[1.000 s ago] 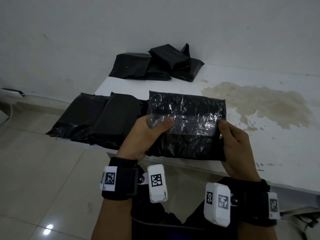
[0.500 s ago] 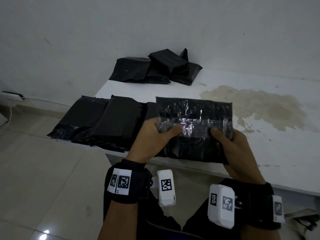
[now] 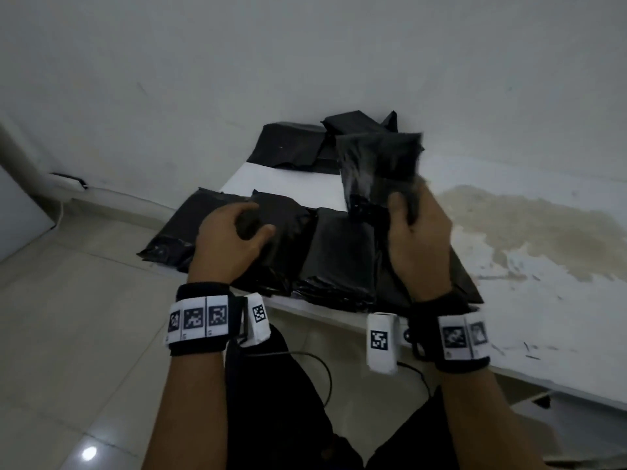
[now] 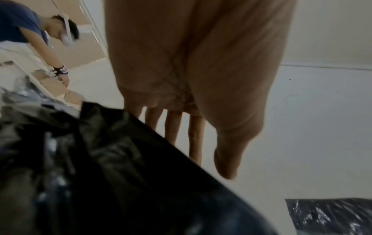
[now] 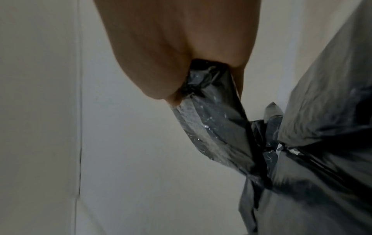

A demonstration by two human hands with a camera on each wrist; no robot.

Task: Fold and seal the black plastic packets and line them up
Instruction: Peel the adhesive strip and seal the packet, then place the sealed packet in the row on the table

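My right hand (image 3: 403, 212) grips a folded black packet (image 3: 380, 167) by its lower end and holds it upright above the table. In the right wrist view the thumb and fingers (image 5: 161, 76) pinch the crinkled plastic of that packet (image 5: 213, 130). My left hand (image 3: 242, 225) hovers over a row of black packets (image 3: 339, 256) along the table's front left edge. It holds nothing, and in the left wrist view its fingers (image 4: 173, 127) hang straight above a packet (image 4: 120, 174). A loose pile of black packets (image 3: 288, 144) lies at the back by the wall.
The white table (image 3: 543, 300) carries a large brown stain (image 3: 529, 228) on its right part. A wall stands directly behind it. Tiled floor (image 3: 68, 317) lies to the left and below. Another person (image 4: 36, 31) bends over boxes in the left wrist view.
Both hands held the packet flat over the table's front edge. Now my left hand has let go and moved left over the row, and my right hand has lifted the packet upright.
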